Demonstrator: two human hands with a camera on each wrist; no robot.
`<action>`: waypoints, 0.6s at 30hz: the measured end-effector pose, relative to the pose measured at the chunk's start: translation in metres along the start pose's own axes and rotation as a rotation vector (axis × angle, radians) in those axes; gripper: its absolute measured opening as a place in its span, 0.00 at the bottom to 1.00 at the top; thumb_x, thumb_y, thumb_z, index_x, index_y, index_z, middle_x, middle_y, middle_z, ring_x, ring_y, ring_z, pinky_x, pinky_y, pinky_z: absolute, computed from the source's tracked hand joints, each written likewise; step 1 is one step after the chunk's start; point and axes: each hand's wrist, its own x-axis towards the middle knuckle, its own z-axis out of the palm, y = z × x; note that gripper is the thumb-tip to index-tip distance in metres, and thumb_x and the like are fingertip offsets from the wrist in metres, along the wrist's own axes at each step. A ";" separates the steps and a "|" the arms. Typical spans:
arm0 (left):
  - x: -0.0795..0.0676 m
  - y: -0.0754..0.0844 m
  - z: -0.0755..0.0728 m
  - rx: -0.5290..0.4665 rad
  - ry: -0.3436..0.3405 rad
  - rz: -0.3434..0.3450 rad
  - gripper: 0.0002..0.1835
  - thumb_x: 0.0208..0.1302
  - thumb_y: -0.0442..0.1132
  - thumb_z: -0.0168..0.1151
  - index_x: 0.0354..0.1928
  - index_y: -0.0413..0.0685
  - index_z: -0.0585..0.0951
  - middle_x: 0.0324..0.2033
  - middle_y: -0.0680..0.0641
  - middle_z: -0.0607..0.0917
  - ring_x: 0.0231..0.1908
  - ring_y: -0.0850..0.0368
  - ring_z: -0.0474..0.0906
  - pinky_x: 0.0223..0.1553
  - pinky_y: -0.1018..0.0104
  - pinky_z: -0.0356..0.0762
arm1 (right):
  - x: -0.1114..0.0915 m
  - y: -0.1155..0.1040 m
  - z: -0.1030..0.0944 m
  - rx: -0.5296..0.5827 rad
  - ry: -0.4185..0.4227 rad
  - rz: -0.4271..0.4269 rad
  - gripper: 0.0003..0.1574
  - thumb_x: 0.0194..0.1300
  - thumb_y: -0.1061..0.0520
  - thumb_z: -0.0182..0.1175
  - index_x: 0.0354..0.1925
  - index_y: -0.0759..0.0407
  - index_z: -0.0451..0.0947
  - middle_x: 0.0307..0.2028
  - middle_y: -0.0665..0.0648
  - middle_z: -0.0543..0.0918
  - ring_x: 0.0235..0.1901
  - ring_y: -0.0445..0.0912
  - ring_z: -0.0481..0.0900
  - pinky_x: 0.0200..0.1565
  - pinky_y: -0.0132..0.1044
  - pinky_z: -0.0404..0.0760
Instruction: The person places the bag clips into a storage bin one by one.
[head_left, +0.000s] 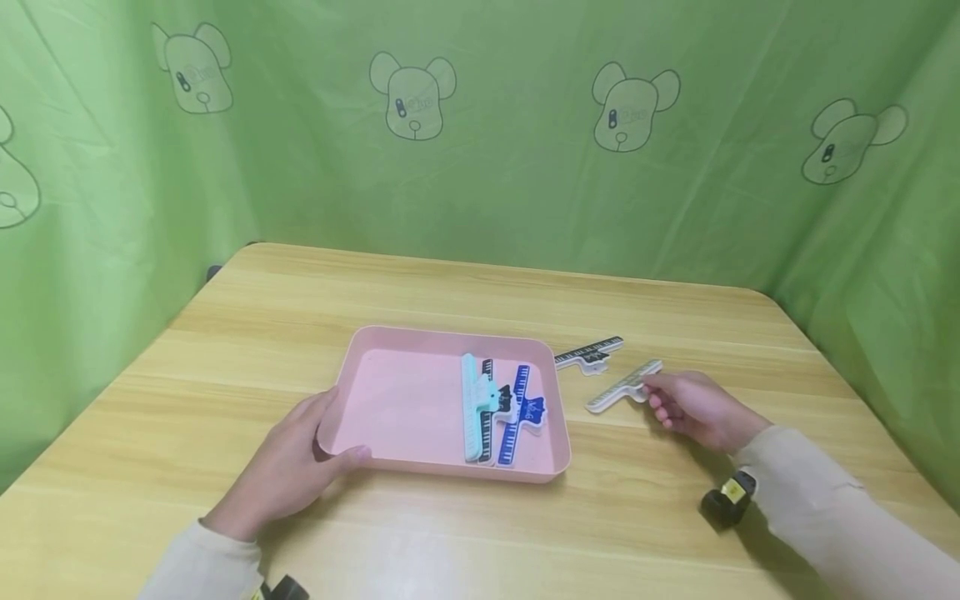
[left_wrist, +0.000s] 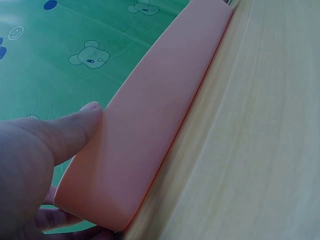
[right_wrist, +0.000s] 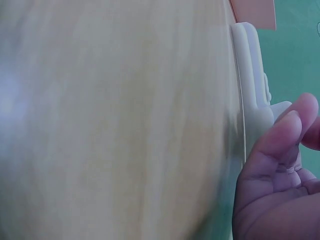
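Note:
A pink tray lies on the table, and my left hand grips its near left corner, thumb along the front wall. In the left wrist view the thumb presses on the tray wall. Inside the tray's right part lie a mint clip, a black piano-key clip and a blue piano-key clip, side by side. To the right of the tray my right hand pinches the handle of a white clip. The same white clip shows close to the tabletop in the right wrist view.
Another black piano-key clip lies on the wooden table, against or just behind the tray's right side; its left end is hidden by the wall. A green curtain with bear drawings hangs behind and on both sides.

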 end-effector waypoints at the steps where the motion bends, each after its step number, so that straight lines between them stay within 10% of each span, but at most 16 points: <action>1: 0.000 0.000 0.000 0.000 0.000 -0.001 0.47 0.59 0.59 0.66 0.72 0.39 0.61 0.66 0.36 0.68 0.65 0.35 0.63 0.63 0.36 0.60 | 0.000 0.000 0.000 0.000 0.000 0.000 0.15 0.76 0.55 0.43 0.36 0.60 0.73 0.25 0.47 0.73 0.23 0.38 0.71 0.28 0.29 0.75; 18: 0.001 -0.001 0.001 0.002 0.000 0.001 0.47 0.59 0.59 0.66 0.72 0.40 0.61 0.66 0.37 0.68 0.65 0.36 0.63 0.63 0.36 0.60 | -0.006 -0.005 0.002 -0.009 0.000 -0.010 0.15 0.77 0.54 0.43 0.35 0.58 0.73 0.24 0.46 0.74 0.22 0.37 0.71 0.27 0.28 0.74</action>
